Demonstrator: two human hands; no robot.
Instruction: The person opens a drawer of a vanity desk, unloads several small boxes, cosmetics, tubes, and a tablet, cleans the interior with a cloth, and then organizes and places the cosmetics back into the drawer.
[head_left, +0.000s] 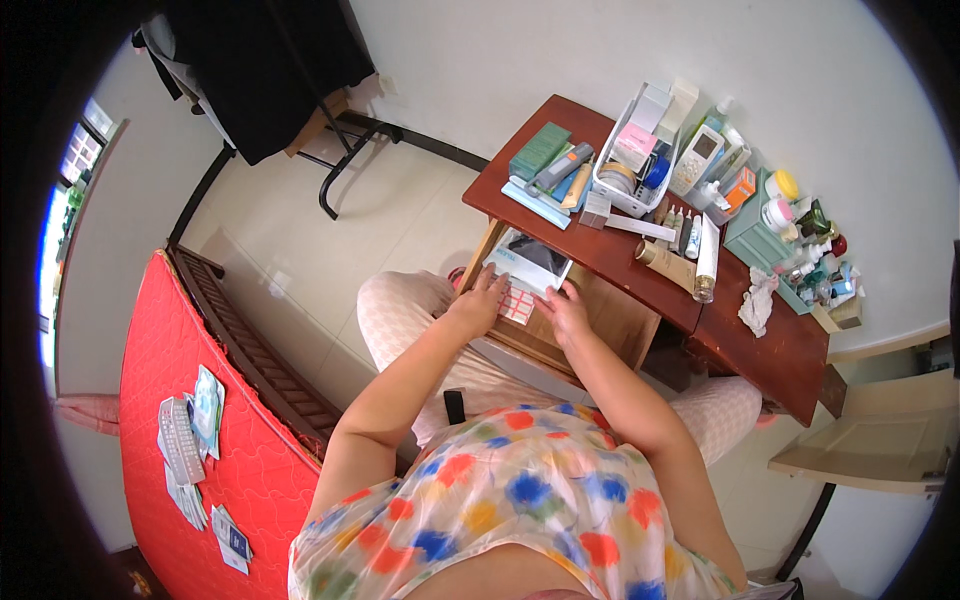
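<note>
An open wooden drawer (611, 315) is pulled out from the red-brown desk. In its left part lies a flat white packet (525, 259) with a dark panel and writing. My left hand (480, 300) rests at the packet's near left edge, over a red-and-white patterned card (517, 304). At the packet's near right corner is my right hand (564, 309), its fingers touching the edge. Both hands seem to touch the packet, but how firmly they hold it cannot be told.
On the desk (660, 289) stand a white basket (622, 196) of boxes, a remote control (697, 159), tubes and a green organiser (750, 225). To the left, a red mattress (262, 465) bears a grey basket (180, 439) and packets. A clothes rack (345, 169) stands beyond.
</note>
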